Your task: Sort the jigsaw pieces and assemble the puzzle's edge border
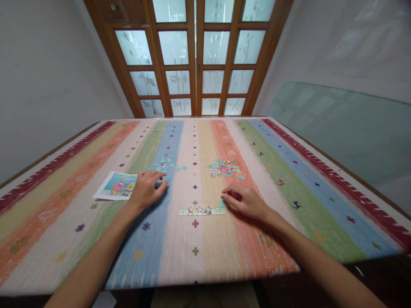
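A joined strip of jigsaw puzzle (202, 211) lies on the striped cloth in front of me. At its right end, a turquoise puzzle piece (222, 204) touches the fingertips of my right hand (245, 200), whose thumb and forefinger are pinched together. My left hand (148, 189) rests beside the picture card (118, 186), its fingers bent and its thumb apart from them, with no piece plainly held. Just beyond it, loose turquoise pieces (163, 164) are scattered. A denser heap of pink, yellow and turquoise pieces (224, 168) lies beyond my right hand.
The striped tablecloth (180, 256) covers the table, with its front edge close to me. At the far end stands a wooden door with glass panes (195, 68). A pale green panel (346, 128) leans along the right wall.
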Motion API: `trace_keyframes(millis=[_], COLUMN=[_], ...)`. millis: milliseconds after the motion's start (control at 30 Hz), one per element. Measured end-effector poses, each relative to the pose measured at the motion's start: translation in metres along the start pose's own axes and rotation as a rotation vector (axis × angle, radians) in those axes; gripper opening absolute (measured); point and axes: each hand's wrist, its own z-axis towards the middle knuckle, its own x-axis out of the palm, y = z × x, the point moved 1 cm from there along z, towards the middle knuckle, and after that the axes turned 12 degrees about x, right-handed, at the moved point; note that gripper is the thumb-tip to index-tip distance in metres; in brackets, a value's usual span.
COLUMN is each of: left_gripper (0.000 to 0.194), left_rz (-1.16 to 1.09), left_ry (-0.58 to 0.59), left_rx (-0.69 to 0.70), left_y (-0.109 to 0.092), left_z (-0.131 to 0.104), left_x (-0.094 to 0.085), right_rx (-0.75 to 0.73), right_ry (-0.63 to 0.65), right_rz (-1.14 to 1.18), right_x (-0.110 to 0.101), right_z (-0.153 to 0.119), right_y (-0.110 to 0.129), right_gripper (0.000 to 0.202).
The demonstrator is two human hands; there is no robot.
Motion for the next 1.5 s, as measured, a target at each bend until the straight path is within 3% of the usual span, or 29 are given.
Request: trace_keyframes(millis=[233, 467, 733, 1500], left_gripper=[0.038, 0.046, 0.038, 0.036], left_rz=[0.019, 0.027, 0.035, 0.048], left_ry=[0.107, 0.169, 0.221, 0.223], left_rx=[-0.142, -0.238, -0.236, -0.247], left_y=[0.035, 0.053, 0.049, 0.046], left_z=[-0.009, -0.016, -0.017, -0.018], left_x=[-0.006, -0.006, -0.003, -0.001], right_rx=[-0.082, -0.107, -0.135, -0.156], right_ry=[-0.030, -0.059, -0.082, -0.100], right_rz=[-0.104, -0.224, -0.361, -0.358], right_x=[0.001, 0.002, 0.002, 0.000], right_z=[0.000, 0.001, 0.001, 0.002], right_y=[-0.001, -0.006, -0.013, -0.010], right_gripper=[0.016, 0.020, 0.023, 0.022])
